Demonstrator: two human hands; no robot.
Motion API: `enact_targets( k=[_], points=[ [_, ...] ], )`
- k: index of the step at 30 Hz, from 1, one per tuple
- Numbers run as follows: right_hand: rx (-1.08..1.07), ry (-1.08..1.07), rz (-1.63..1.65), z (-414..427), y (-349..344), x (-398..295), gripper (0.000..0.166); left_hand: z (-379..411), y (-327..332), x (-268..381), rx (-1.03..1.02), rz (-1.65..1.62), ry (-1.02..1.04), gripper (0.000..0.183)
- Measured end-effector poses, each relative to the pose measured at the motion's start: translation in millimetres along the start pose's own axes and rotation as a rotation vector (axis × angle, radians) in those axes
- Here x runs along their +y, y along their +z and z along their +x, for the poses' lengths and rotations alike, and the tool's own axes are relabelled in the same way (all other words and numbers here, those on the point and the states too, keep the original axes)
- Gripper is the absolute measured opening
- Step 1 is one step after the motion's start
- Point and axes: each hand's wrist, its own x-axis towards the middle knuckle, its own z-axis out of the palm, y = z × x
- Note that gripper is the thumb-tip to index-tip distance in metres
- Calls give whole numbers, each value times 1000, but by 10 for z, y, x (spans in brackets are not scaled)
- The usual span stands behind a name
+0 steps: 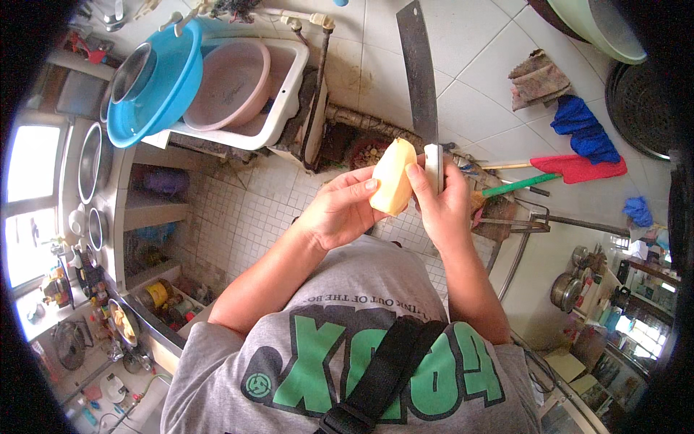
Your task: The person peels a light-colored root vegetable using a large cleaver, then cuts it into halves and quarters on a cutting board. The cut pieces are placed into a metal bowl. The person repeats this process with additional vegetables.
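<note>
A peeled, pale-yellow potato-like piece point(393, 179) with flat cut facets is held upright in front of my chest. My left hand point(344, 203) grips its left side, the thumb lying across the lower part. In my right hand point(445, 195) is a kitchen knife with a long, wide, dark blade point(418, 76) and a whitish handle point(433, 163). The blade points up and away from me, apart from the piece. My right thumb rests on the right side of the piece. Part of the handle is hidden by my right fingers.
At the left, a white sink point(295, 65) holds a pink basin point(230, 87); a blue basin point(184, 70) tilts beside it. A dustpan with a red pan point(583, 165) and a green-handled broom point(520, 184) are at right. Tiled floor point(244, 200) lies below; a plate of yellow pieces point(124, 323) stands lower left.
</note>
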Motion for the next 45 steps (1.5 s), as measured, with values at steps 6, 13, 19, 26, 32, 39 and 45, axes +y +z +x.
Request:
enact_targets(
  k=[6,13,19,26,32,39,45],
  points=[
    [8,-324,-378,-226,-196,-108,22,12,-123,-89,75,-153,124,51],
    [-246,-590,-592,-521,-204,-237,38,18,56,4,272,-87,173,62],
    [-308,-531,-613,-562,-166,-236,39,-27,47,-71,162,-76,281,54],
    [-274,-604,-628,-536,-155,-259,38,-80,-178,-166,261,-33,335,55],
    [-331,-546,-645,-515,-186,-290,37,-69,-446,-111,310,-89,234,50],
    [-330,-564,-648,-473,-205,-328,35,-45,-179,-86,416,-106,274,52],
    [-273,-582,-676,-425,-264,-209,35,-79,-351,-126,362,-17,335,53]
  ],
)
